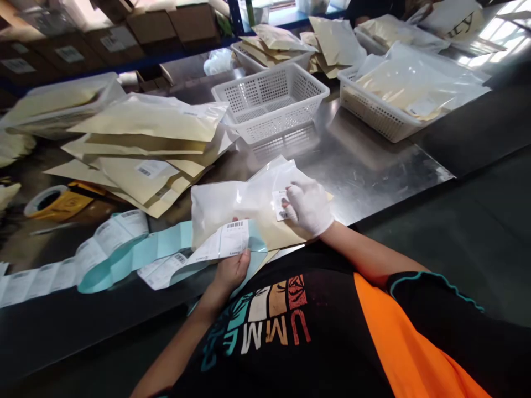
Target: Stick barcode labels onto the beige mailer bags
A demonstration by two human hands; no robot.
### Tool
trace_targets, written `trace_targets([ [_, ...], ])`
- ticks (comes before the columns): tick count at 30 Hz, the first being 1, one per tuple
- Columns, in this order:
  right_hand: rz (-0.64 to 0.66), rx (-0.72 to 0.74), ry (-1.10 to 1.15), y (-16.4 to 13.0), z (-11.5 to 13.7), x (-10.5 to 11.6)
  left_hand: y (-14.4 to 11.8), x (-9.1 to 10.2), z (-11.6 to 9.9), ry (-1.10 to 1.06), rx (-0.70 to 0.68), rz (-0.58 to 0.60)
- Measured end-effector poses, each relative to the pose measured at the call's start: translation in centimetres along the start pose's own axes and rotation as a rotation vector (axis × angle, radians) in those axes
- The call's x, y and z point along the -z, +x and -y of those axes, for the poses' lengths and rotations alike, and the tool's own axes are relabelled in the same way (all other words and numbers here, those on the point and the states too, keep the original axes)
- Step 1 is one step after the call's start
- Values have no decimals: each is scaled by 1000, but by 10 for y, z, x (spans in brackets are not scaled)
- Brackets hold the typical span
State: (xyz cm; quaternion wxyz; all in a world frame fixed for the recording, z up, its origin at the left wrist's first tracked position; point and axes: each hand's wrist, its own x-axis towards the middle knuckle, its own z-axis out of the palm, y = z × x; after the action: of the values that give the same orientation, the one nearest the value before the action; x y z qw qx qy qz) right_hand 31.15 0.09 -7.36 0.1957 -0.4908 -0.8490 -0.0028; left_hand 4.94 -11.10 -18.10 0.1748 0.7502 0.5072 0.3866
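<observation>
Your shiny metal desk [373,182], mailer stack [149,124] at left, white basket [286,120] far centre, packed basket [369,113] far right, label strip [110,268] near left

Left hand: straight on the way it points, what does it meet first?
Besides the label strip already in its grip, the left hand would likely meet the pale packet first; any gap is hard to judge.

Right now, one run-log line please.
left hand: holding label strip | right hand: gloved, at white label on bagged envelope | beyond: envelope stack, white basket
</observation>
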Motion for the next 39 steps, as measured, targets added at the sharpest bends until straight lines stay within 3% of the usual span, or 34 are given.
trace_targets([
  [2, 90, 267, -13, -4, 4, -6, -1, 0, 2, 8, 7, 4],
  [4, 181, 349, -14, -8, 5, -16, -2, 0, 3, 14, 26, 11],
  [7, 261, 335, -2, -13, 2, -30, -3, 0, 3, 16, 59, 35],
  [11, 269, 337, 17, -18, -7, -37, -3, 0, 2, -9, 84, 56],
  [20, 170, 128, 56, -12, -22, -22, 0, 1, -2, -37, 89, 54],
  [26, 230, 346, 70, -4, -4, -16, 2, 0, -4, -49, 116, 51],
  [34, 215, 174, 1, 9, -29, -6, 5, 1, -10, -77, 173, 92],
  [39, 280, 339, 85, 5, -22, -7, 5, 2, -9, -71, 170, 99],
])
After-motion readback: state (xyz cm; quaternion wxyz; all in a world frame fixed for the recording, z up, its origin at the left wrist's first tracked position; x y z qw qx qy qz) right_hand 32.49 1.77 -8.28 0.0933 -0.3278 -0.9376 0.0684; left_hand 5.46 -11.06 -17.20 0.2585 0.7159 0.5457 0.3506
